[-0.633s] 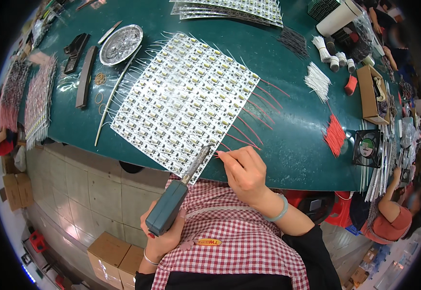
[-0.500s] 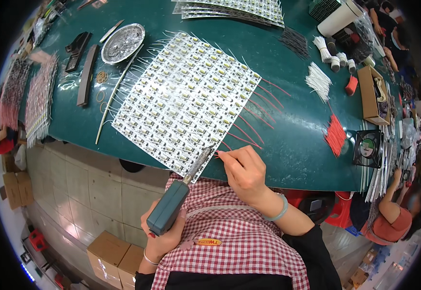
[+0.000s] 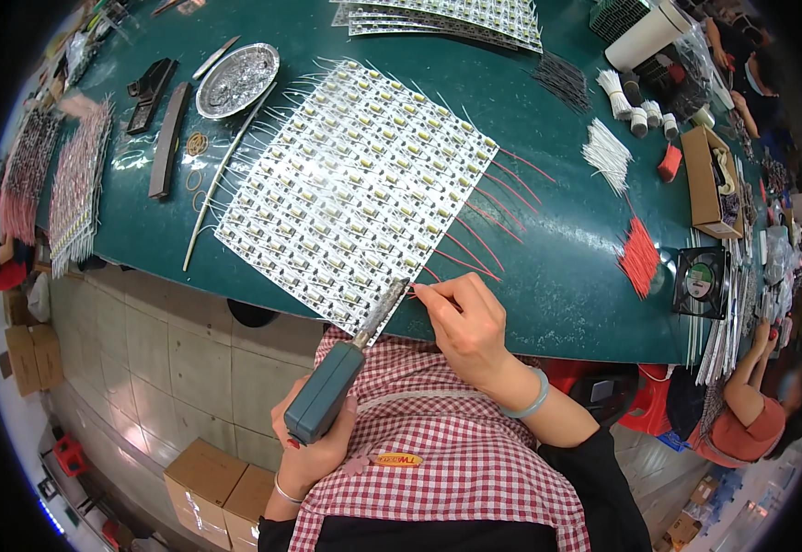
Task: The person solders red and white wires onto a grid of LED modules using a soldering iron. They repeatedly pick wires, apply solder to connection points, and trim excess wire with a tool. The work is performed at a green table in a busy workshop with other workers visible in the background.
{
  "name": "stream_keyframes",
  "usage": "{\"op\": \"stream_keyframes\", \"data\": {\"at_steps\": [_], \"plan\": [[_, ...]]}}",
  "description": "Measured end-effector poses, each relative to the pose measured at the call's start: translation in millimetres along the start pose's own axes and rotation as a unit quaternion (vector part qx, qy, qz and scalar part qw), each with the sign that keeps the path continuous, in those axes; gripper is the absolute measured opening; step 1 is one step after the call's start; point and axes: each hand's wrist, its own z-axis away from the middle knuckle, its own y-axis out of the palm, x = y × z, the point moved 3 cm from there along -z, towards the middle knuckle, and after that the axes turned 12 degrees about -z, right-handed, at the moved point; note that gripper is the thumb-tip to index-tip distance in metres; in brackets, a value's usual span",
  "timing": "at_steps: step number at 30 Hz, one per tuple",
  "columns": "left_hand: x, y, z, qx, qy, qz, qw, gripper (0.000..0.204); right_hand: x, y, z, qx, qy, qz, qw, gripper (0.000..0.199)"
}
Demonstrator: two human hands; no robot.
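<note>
A white panel of many small circuit boards (image 3: 346,184) lies slanted on the green table, each board carrying yellowish parts. My left hand (image 3: 323,446) is wrapped round the blue-green handle of a soldering iron (image 3: 326,396). Its dark tip rests at the panel's lower right edge. Right beside that tip, my right hand (image 3: 470,327) pinches the end of a short red wire (image 3: 413,290), mostly hidden by the fingers. Other red wires (image 3: 479,242) stick out along the right edge, and thin white wires (image 3: 277,120) fringe the left side.
Left of the panel are a metal dish (image 3: 237,81), a thin stick (image 3: 208,210) and a dark bar (image 3: 170,138). More panels (image 3: 447,23) are stacked at the back. Bundles of white wires (image 3: 607,155), red wires (image 3: 638,258) and a small fan (image 3: 700,282) sit rightward.
The soldering iron's handle has shifted very slightly right, its tip staying by the same panel edge. My right hand keeps its pinch in nearly the same place.
</note>
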Motion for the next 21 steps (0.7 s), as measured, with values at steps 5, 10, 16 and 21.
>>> {"op": "stream_keyframes", "data": {"at_steps": [5, 10, 16, 21], "plan": [[0.8, 2.0, -2.3, -0.009, 0.034, -0.015, 0.999, 0.019, -2.2, 0.1, -0.2, 0.003, 0.003, -0.004, 1.0, 0.027], [1.0, 2.5, -3.8, -0.002, 0.038, -0.011, 0.999, 0.019, -2.5, 0.0, -0.5, 0.009, 0.0, -0.001, 1.0, 0.027], [4.1, 3.5, -1.6, 0.005, 0.019, 0.005, 1.0, 0.017, -1.6, 0.7, -0.7, 0.008, -0.003, 0.005, 1.0, 0.027], [2.8, 2.5, -1.4, 0.009, 0.016, -0.005, 1.0, 0.017, -1.9, 1.1, 0.1, 0.007, -0.003, 0.007, 1.0, 0.026]]}}
